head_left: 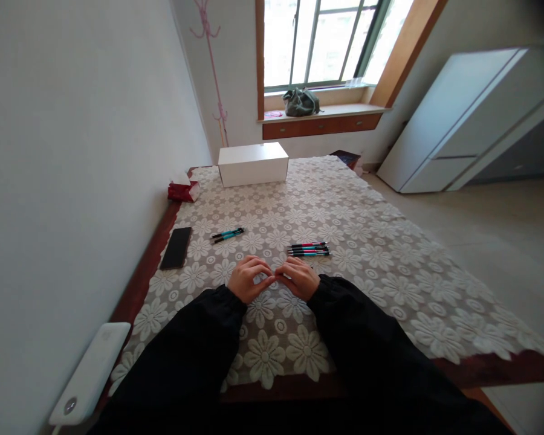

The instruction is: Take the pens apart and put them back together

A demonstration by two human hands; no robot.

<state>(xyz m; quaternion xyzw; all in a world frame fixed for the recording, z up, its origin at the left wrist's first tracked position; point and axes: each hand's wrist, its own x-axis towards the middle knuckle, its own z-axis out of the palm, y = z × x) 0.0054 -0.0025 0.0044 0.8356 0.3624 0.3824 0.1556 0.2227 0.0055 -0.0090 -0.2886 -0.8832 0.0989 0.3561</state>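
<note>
My left hand [249, 279] and my right hand [299, 278] rest side by side on the lace tablecloth [372, 254], fingers curled in and fingertips meeting between them. Nothing shows inside either hand. Both arms wear black sleeves. A small bundle of pens [308, 248], black with red and teal, lies just beyond my right hand. Two teal pens [227, 234] lie farther off, ahead of my left hand.
A black phone [176, 247] lies at the table's left edge by the wall. A white box [252, 163] and a red tissue pack [182, 190] sit at the far end. A white power bank [90, 373] is near left. A white cabinet [457, 121] stands right.
</note>
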